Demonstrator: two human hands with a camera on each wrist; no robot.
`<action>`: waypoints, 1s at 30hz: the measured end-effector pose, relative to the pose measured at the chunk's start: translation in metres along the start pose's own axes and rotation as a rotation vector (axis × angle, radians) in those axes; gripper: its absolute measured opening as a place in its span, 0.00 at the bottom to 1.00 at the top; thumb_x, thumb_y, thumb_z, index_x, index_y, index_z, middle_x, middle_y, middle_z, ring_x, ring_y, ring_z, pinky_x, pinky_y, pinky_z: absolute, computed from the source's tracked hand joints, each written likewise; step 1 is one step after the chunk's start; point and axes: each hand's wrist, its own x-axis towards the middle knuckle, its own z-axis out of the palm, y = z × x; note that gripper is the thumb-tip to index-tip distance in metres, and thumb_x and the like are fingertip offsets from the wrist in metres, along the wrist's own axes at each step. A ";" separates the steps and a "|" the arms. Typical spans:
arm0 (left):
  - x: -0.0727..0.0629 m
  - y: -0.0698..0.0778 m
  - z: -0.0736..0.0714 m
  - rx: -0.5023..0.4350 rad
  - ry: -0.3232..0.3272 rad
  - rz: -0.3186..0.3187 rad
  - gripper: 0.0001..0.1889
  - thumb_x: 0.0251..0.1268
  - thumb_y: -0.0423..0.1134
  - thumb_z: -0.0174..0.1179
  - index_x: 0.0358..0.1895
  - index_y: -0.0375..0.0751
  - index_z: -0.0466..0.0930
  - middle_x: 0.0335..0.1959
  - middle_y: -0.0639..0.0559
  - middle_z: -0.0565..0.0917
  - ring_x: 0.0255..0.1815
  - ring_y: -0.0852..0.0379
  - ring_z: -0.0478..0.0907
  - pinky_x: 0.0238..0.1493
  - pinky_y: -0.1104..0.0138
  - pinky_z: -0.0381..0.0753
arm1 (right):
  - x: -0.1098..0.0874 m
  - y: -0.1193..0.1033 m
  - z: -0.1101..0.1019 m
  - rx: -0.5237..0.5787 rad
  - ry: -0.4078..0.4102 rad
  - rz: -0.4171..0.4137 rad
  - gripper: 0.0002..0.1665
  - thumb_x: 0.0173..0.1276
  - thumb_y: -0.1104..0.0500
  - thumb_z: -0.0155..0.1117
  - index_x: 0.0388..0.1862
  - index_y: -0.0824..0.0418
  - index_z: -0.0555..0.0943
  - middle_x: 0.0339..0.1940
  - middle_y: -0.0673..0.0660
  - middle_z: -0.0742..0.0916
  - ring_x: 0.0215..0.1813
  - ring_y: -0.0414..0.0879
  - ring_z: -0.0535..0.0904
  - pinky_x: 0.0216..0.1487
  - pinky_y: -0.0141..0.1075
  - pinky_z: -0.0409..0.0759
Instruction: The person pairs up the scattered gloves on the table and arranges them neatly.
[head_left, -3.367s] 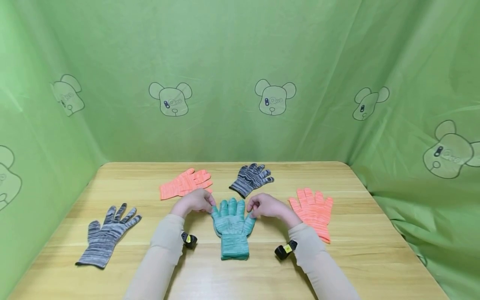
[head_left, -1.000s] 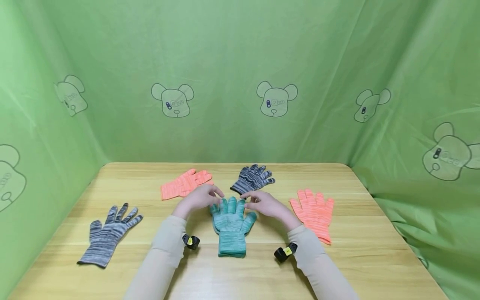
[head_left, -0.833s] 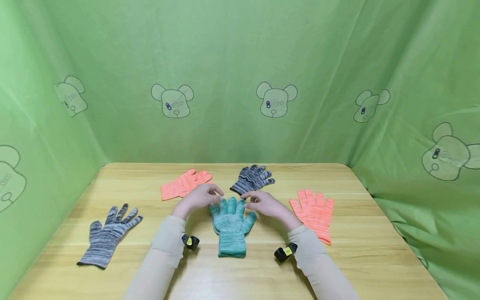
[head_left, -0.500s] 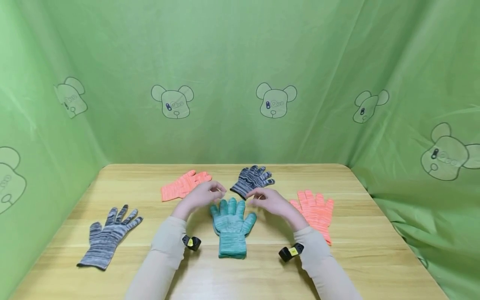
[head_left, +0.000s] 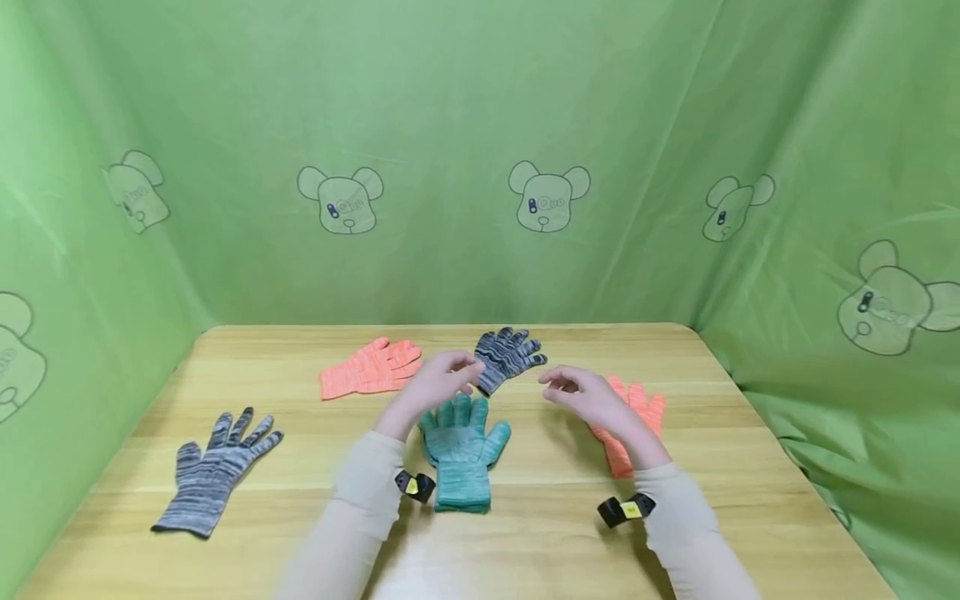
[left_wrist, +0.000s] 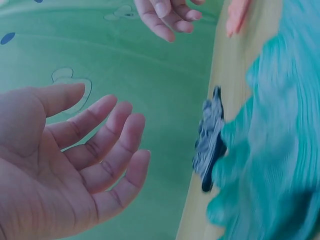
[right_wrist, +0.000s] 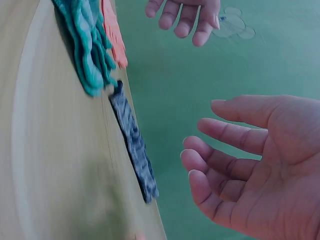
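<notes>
In the head view, a teal knitted glove lies flat on the table, fingers pointing away; a second teal layer seems to show at its edge. Above its fingertips hovers my left hand, relaxed and holding nothing. My right hand, also bare of any object, hangs in the air to the right and partly covers an orange glove. Behind the teal one lies a grey-black glove. Both wrist views show loosely bent fingers, seen on the left palm and the right palm.
Another orange glove rests at the back left of the wooden table. Far left is a second grey-black glove. Green curtains with bear-head drawings enclose the back and sides.
Both hands have left the teal glove, whose side fingers they touched earlier, and risen. The left has shifted right; the right has shifted right over the orange glove. The teal glove lies nearly unmoved.
</notes>
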 end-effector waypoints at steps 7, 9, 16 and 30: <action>0.007 0.012 0.024 -0.078 0.007 0.031 0.19 0.74 0.49 0.51 0.55 0.38 0.78 0.46 0.40 0.85 0.45 0.41 0.83 0.51 0.48 0.82 | -0.023 0.021 -0.022 0.007 0.054 0.054 0.19 0.71 0.54 0.60 0.56 0.63 0.78 0.45 0.59 0.85 0.46 0.47 0.78 0.44 0.35 0.77; 0.010 0.015 0.031 -0.097 0.007 0.034 0.19 0.74 0.49 0.52 0.55 0.39 0.79 0.45 0.42 0.85 0.45 0.43 0.84 0.51 0.48 0.82 | -0.029 0.027 -0.027 0.012 0.070 0.065 0.20 0.72 0.54 0.60 0.57 0.63 0.78 0.45 0.60 0.84 0.46 0.47 0.78 0.43 0.34 0.78; 0.019 0.025 0.057 -0.144 0.015 0.029 0.18 0.73 0.50 0.53 0.54 0.42 0.80 0.47 0.40 0.86 0.43 0.50 0.84 0.40 0.64 0.82 | -0.052 0.046 -0.048 0.014 0.102 0.086 0.22 0.72 0.55 0.59 0.61 0.66 0.75 0.48 0.64 0.83 0.46 0.46 0.77 0.42 0.34 0.79; 0.032 0.034 0.114 -0.225 0.139 0.067 0.18 0.71 0.51 0.55 0.53 0.44 0.81 0.50 0.48 0.85 0.49 0.56 0.80 0.52 0.65 0.80 | -0.077 0.092 -0.073 -0.029 0.135 0.128 0.30 0.71 0.53 0.61 0.65 0.69 0.71 0.55 0.69 0.81 0.51 0.41 0.76 0.47 0.26 0.75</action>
